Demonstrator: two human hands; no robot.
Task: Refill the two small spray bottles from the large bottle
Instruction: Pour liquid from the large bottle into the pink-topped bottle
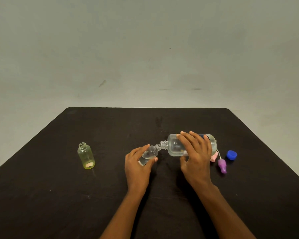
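Gripping the large clear plastic bottle (173,145), your right hand (196,156) points its mouth left, meeting the small clear spray bottle (151,151) your left hand (137,168) clasps.

left hand (138,167): bare | right hand (195,157): bare | forearms (121,216): bare down to the frame edge

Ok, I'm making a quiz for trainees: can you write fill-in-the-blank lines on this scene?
The right hand tips the large bottle into the ___ small bottle held by the left hand.
The yellow-green bottle stands ___ of both hands.
The purple spray head lies beside a ___ cap.
Missing: clear; left; blue.
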